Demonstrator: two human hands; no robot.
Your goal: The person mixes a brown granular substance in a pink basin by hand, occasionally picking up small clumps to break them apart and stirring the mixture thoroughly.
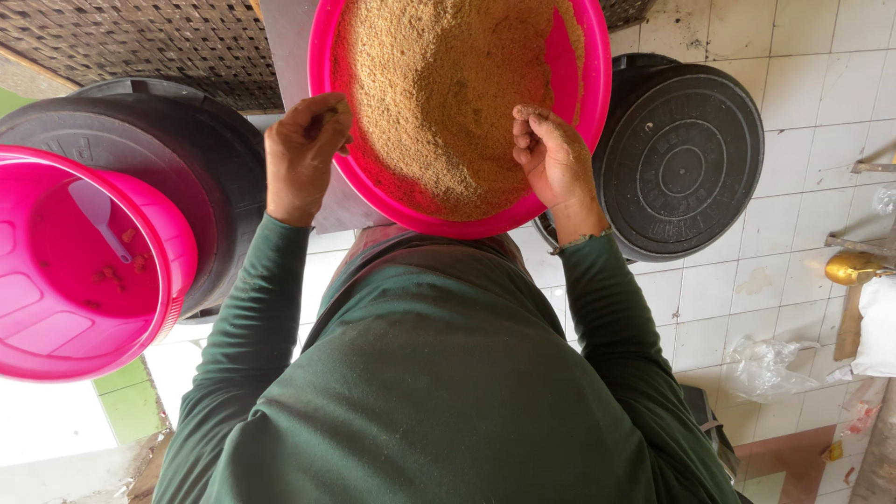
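Note:
A big pink basin heaped with brown, grainy meal sits in front of me, above my green-sleeved arms. My left hand is closed at the basin's left rim, fingers curled against the edge. Over the lower right of the heap, my right hand has its fingers curled in, dusted with meal and pinching a little of it.
A pink bucket at the left holds a white scoop and a few reddish bits; it rests against a black drum. A black round lid lies at the right on white floor tiles. A crumpled plastic bag and a brass tap are at the far right.

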